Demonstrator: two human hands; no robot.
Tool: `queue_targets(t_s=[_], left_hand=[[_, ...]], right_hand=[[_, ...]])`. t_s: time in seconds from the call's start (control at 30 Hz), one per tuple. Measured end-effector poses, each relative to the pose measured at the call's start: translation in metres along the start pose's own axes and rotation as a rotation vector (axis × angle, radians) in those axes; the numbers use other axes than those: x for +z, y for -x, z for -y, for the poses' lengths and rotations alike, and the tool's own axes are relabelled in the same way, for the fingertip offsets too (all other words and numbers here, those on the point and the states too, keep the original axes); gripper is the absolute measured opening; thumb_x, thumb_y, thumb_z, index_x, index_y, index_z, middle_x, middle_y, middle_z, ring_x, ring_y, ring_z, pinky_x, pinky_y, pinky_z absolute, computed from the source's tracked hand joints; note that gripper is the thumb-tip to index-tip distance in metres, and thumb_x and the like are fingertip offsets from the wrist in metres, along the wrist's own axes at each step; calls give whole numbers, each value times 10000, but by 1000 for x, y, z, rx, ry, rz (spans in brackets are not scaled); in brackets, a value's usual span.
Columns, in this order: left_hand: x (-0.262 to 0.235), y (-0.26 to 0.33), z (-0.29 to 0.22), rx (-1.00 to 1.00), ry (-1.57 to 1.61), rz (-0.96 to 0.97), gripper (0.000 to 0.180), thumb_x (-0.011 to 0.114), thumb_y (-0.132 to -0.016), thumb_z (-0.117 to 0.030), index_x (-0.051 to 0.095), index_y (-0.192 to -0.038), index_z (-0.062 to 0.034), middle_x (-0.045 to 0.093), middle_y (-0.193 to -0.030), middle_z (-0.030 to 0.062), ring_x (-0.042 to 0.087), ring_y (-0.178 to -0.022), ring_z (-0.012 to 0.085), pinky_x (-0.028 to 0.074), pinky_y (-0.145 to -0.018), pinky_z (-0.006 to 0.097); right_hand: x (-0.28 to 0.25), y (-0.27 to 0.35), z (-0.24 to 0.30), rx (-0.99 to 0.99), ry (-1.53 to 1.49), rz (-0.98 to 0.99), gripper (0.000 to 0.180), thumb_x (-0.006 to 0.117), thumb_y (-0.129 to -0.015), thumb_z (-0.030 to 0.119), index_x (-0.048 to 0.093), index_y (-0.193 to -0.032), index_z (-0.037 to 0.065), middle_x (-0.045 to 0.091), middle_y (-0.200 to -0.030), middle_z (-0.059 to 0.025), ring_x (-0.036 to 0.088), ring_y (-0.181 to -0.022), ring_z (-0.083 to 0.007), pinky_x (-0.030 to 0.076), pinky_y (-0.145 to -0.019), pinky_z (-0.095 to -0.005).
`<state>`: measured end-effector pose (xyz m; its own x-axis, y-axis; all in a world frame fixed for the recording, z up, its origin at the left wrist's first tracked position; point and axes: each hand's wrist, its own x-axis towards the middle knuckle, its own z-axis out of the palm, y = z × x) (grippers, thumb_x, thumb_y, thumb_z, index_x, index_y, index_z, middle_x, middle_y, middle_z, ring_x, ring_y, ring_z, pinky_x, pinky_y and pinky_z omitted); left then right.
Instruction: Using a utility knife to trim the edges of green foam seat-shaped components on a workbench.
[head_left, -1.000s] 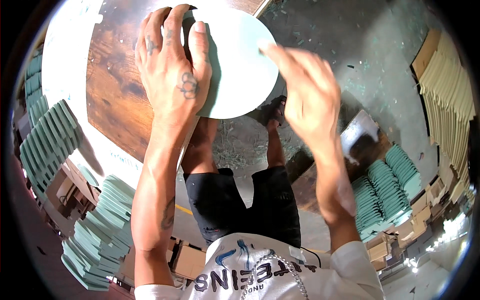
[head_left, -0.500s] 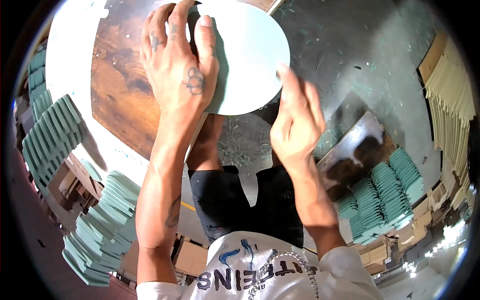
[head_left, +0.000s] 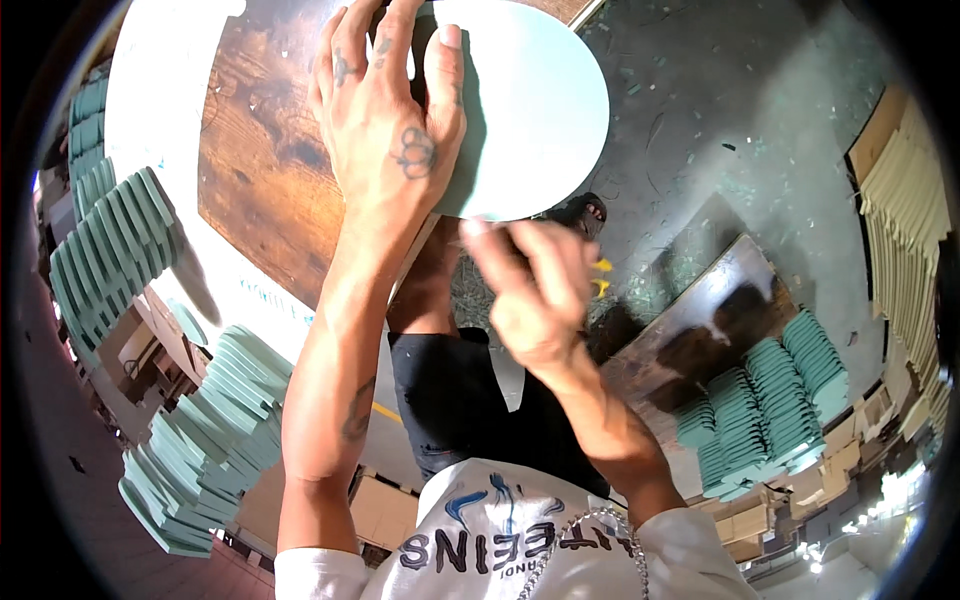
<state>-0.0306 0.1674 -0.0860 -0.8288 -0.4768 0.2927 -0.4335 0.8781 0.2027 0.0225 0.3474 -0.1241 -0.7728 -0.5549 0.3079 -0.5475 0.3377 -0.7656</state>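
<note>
A pale green board with a rounded end (head_left: 540, 110) lies at the top of the view, jutting past the brown wooden worktop. My left hand (head_left: 395, 130) rests on its left part, thumb stretched out and fingers spread. The far fingertips run out of view. Just below the board's near edge is my right hand (head_left: 540, 290), its fingers smeared by motion. Whether it holds something does not show. A small yellow thing (head_left: 602, 277) appears right beside that hand, too little of it visible to name.
A brown worktop (head_left: 265, 170) with a white border lies left. Stacks of green pieces (head_left: 200, 440) stand lower left. More green stacks (head_left: 755, 410) sit on a dark board (head_left: 690, 320) at right. Beige sheets (head_left: 910, 210) line the far right. Green scraps litter the grey floor (head_left: 690, 120).
My right hand has moved left and slightly down, from the board's right edge to below its near edge. My left hand keeps its place on the board while the whole view has shifted.
</note>
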Motion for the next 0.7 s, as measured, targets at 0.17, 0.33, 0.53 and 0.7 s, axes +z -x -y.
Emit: queue_targets(t_s=[0.17,0.33,0.53,0.7], left_hand=[[9,0,4,96,36,-122,286,641,-938,-125,644,-1213,-49,594,-1263,200,536,-1217,385,406,-1040,489],[1,6,21,-106,46,-42,781,655,-934,-519,473,-1393,86,447,-1347,362,443,-1256,495,388,-1025,604],[-7,2,3,-349,-18,133,831,630,-936,-590,511,-1331,131,477,-1211,368,440,-1201,498,382,-991,647],[3,-9,24,-192,127,41,791,682,-906,-580,566,-1344,68,533,-1247,296,484,-1204,433,423,-1003,579]], right_hand=[[-8,-6,-9,94,-87,-180,392,679,-874,-91,696,-1253,7,664,-1044,-141,639,-894,-261,512,-758,-360],[-3,3,7,-61,-204,80,434,672,-838,-96,701,-1255,20,667,-1108,-143,679,-929,-282,522,-829,-408],[-39,-46,-20,622,-635,-238,360,525,-1007,-23,606,-1357,-11,651,-1311,-190,680,-1042,-227,579,-852,-315],[-23,-15,13,317,-592,-47,419,543,-960,-61,629,-1358,36,585,-1409,-229,674,-1148,-314,571,-914,-351]])
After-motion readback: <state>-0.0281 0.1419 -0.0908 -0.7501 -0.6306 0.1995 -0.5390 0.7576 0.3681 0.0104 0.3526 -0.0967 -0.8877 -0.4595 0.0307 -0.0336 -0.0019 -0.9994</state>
